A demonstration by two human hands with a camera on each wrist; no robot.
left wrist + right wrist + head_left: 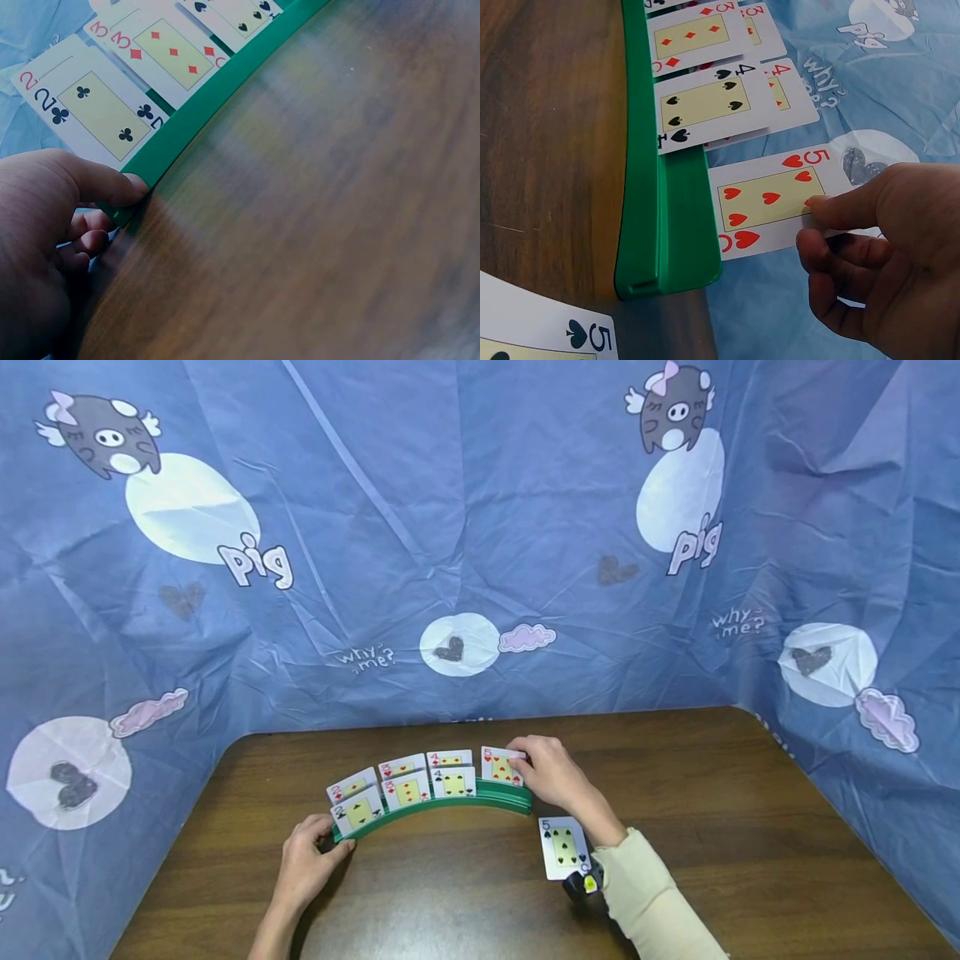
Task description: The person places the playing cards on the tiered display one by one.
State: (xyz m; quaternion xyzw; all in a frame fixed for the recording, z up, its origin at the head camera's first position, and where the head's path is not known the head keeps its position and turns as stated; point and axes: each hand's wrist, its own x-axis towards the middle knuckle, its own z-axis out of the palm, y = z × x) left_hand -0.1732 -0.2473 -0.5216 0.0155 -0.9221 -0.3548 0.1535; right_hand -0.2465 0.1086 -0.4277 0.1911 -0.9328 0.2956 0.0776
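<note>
A curved green card holder (495, 793) stands on the table with playing cards upright in two rows. My left hand (306, 860) grips its left end, the thumb (133, 189) on the front edge and the other fingers behind. With thumb and fingers, my right hand (889, 247) pinches the outer edge of the five of hearts (771, 199), whose bottom edge is at the holder's back row, near the right end. The front row has the two of clubs (97, 109), three of diamonds (169, 52) and four of spades (705, 105). Red cards stand behind them, partly hidden.
A five of spades (558, 839) lies face up on the wooden table (450, 893), below the right wrist. A black wrist camera (577, 885) overlaps its lower corner. Blue printed cloth (390, 568) rises behind the table and along its sides.
</note>
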